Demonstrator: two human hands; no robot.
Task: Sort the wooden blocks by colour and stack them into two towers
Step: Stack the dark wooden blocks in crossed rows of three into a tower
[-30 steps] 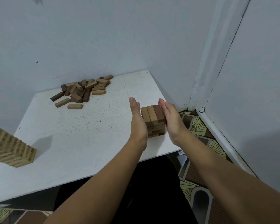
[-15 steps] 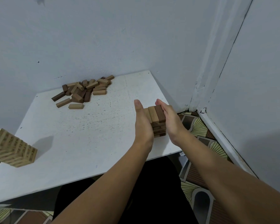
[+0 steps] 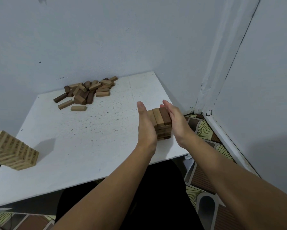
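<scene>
Hands flat, fingers straight: I see my left hand (image 3: pixel 146 125) and right hand (image 3: pixel 176 122) pressed against opposite sides of the brown tower (image 3: pixel 161 123) near the white table (image 3: pixel 89 138) right edge. Loose blocks (image 3: pixel 86 93) lie at the far edge; pale tower (image 3: pixel 11 151) stands far left.

A short brown block tower (image 3: pixel 161 124) stands near the right edge of the white table (image 3: pixel 89 138). The left hand (image 3: pixel 145 125) and right hand (image 3: pixel 176 121) flank it, fingers straight, palms turned in against its sides; whether the left palm truly touches is hard to judge. Three blocks lie side by side across the tower's top. At the far edge by the wall sits a loose pile of blocks (image 3: pixel 88 92), light and dark brown mixed. On the near left a pale block tower (image 3: pixel 11 152) stands taller, partly cut off by the frame. Patterned floor tiles (image 3: pixel 204 130) show past the table's right side.
</scene>
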